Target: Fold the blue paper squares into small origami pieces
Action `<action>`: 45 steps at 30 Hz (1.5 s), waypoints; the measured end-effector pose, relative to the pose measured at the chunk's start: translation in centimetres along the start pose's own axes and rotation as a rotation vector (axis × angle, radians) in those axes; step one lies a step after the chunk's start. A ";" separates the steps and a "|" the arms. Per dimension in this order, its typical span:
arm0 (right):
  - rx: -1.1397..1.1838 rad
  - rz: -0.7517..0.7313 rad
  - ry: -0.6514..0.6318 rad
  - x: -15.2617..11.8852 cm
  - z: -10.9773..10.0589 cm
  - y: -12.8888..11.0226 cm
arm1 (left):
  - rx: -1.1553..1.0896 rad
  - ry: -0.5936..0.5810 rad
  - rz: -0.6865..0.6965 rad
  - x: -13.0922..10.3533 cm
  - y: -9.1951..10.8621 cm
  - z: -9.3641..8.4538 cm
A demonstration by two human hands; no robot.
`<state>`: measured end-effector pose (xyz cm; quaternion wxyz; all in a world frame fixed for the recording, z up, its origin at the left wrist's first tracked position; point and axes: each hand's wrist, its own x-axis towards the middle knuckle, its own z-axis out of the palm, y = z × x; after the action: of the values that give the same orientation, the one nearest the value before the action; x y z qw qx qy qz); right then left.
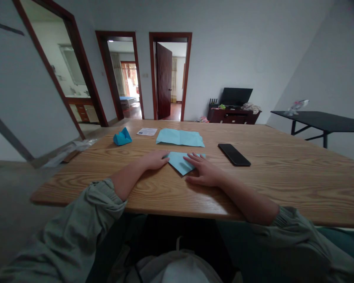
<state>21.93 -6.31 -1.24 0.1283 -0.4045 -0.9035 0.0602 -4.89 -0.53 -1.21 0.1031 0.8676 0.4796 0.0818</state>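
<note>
A light blue folded paper [179,162] lies flat on the wooden table, its lower point toward me. My left hand [157,160] rests at the paper's left edge, with its fingertips touching it; whether the fingers grip the edge is too small to tell. On the right part of the paper lies my right hand [205,169], fingers spread and flat, holding nothing. Just beyond both hands is a larger light blue sheet [179,137] with creases and uneven edges.
A darker blue folded paper shape [122,136] stands at the table's far left, near a small printed card [146,131]. To the right lies a black phone [234,154]. The wooden table's [283,177] near edge runs in front of me.
</note>
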 end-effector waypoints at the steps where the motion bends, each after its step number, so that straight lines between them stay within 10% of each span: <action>1: 0.002 -0.027 0.022 0.1 -0.2 -0.3 | -0.037 0.025 0.008 0.0 -0.1 -0.3; 28: 0.023 0.194 0.185 0.4 -1.0 -0.3 | -0.145 0.248 0.034 -0.2 0.0 -0.6; 45: 0.232 0.175 0.325 0.6 -0.7 0.8 | -0.060 0.181 0.245 0.1 -0.4 -0.1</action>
<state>22.30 -5.35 -0.61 0.3123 -0.4683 -0.8194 0.1089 -5.21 -0.26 -1.21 0.0746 0.9051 0.3750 0.1860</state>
